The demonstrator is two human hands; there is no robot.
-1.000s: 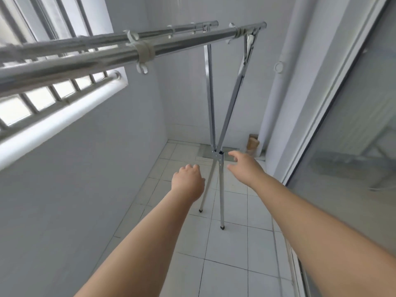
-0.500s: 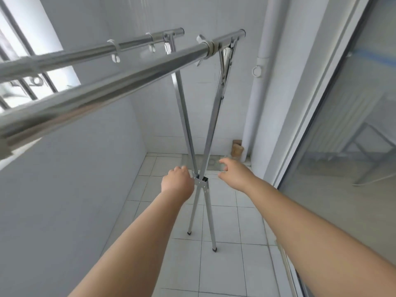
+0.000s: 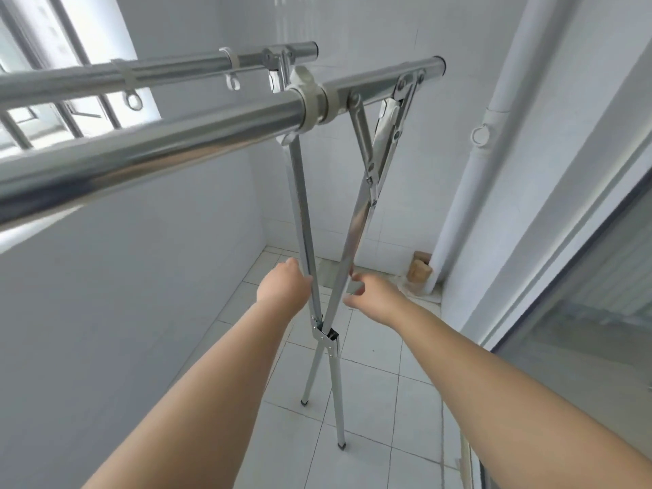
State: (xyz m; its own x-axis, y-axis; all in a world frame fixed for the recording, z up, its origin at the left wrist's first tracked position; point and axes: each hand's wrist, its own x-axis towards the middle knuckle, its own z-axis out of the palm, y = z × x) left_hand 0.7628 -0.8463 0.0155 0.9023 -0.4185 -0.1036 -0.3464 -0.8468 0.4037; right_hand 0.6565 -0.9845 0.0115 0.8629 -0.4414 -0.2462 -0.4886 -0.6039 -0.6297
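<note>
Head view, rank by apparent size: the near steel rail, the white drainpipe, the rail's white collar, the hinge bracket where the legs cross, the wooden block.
1. near steel rail, though closeness to the camera inflates it
2. white drainpipe
3. white collar
4. hinge bracket and wooden block: look alike, left unranked

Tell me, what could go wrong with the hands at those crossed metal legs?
Skin could get pinched: the left hand and right hand are at the crossed legs just above the hinge. If the legs fold, the long rods overhead might drop. The feet could also slide on the smooth tiles.
</note>
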